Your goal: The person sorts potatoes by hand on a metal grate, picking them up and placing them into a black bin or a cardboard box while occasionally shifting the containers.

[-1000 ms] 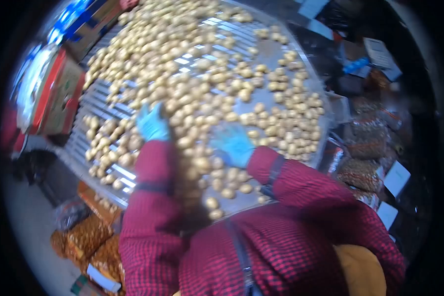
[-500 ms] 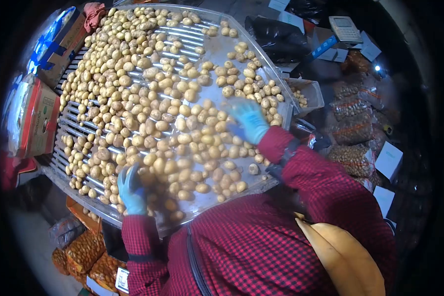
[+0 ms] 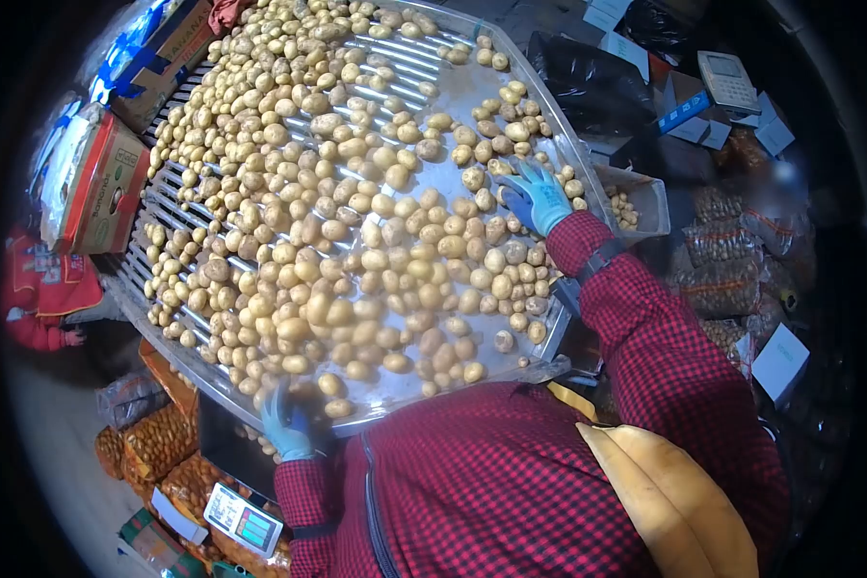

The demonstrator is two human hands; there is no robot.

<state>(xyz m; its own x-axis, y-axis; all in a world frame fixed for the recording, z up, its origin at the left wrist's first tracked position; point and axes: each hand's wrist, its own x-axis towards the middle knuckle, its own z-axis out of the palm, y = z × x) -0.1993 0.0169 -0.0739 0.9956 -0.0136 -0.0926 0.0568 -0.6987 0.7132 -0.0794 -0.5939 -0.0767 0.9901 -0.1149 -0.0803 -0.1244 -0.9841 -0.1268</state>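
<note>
Potatoes [image 3: 299, 226] cover most of a large metal sorting table [image 3: 453, 173], part slatted grate and part smooth sheet. My right hand [image 3: 541, 197], in a blue glove, rests over potatoes near the table's right rim with its fingers spread. At the near left edge is my left hand [image 3: 286, 424], also gloved; it looks open with its fingers pointing up, a little smeared, beside the closest potatoes. Some potatoes in the middle are blurred. Below the left hand, a dark opening or bin [image 3: 236, 438] holds a few more potatoes.
A plastic bin [image 3: 645, 207] with small potatoes hangs by the right rim. Banana cartons [image 3: 106, 183] stand at the left, near another person's red sleeve [image 3: 34, 328]. Netted potato sacks [image 3: 159, 443] lie lower left, more sacks [image 3: 722, 279] at right. A scale display [image 3: 727, 82] sits upper right.
My right hand has moved outward to the right rim. My left hand has drawn back toward me to the near edge. Potatoes in the middle have shifted, and the whole view has swung.
</note>
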